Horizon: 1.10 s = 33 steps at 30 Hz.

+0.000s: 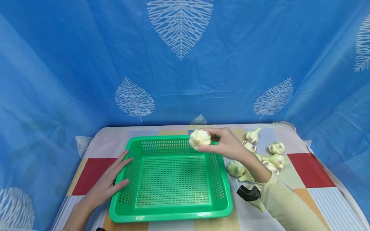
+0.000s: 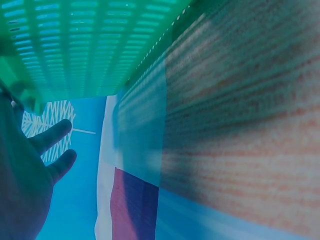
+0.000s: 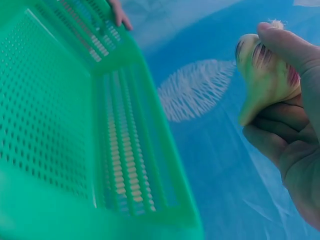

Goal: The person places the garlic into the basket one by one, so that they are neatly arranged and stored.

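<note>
A garlic bulb is pinched between the thumb and fingers of my right hand, over the far right corner of a green plastic basket. In the right wrist view the same bulb shows purple streaks, its roots near the thumb and its stem toward the lower fingers. My left hand rests with spread, straight fingers at the basket's left rim. The left wrist view shows that hand beside the slotted basket wall. No garlic lies inside the basket.
Several garlic bulbs lie loosely on the patchwork tablecloth right of the basket, some partly hidden by the right forearm. A blue curtain with white leaf prints surrounds the table at the back and sides.
</note>
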Each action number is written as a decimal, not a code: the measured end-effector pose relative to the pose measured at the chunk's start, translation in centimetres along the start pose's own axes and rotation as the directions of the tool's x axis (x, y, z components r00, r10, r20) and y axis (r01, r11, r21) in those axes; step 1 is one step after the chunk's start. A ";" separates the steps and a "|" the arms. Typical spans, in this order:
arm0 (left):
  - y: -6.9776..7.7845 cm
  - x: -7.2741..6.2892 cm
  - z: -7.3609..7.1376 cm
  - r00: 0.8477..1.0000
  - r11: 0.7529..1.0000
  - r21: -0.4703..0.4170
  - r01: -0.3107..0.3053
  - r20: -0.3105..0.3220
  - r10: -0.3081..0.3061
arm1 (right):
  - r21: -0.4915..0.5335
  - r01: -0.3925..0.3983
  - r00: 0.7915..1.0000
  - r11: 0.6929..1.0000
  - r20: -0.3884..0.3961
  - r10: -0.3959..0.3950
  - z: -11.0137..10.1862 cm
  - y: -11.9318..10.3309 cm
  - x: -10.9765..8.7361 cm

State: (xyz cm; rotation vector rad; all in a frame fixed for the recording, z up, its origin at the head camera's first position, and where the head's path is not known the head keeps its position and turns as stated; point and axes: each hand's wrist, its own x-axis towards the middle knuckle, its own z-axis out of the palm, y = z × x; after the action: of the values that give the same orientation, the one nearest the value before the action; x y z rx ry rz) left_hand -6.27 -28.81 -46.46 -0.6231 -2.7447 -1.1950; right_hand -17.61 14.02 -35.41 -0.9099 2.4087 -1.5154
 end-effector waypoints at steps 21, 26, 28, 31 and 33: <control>-0.1 0.2 -0.3 1.000 0.998 -0.053 0.015 0.010 -0.014 | 0.030 0.003 0.947 1.000 0.322 -0.013 9.6 1.0 7.2; -0.1 0.4 -0.5 1.000 0.998 -0.056 0.007 0.010 -0.007 | -0.032 0.040 0.923 0.999 0.383 -0.024 11.4 1.7 8.3; -0.1 0.5 -0.5 1.000 0.998 -0.058 0.005 0.010 -0.005 | -0.075 0.055 0.911 0.996 0.412 -0.019 12.1 1.9 8.6; -0.1 0.5 -0.6 1.000 0.998 -0.059 0.010 0.012 -0.009 | -0.137 0.072 0.893 0.988 0.449 -0.003 13.2 2.3 9.0; -0.1 0.6 -0.7 1.000 0.998 -0.058 0.014 0.013 -0.014 | -0.177 0.092 0.884 0.980 0.467 0.001 14.0 2.7 9.3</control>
State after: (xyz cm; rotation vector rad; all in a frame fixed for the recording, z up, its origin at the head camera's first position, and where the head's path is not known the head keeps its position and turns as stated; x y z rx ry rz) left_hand -6.86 -29.14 -45.92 -0.6202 -2.7377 -1.2821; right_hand -20.18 -1.14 -42.63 -1.2158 2.2069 -0.9351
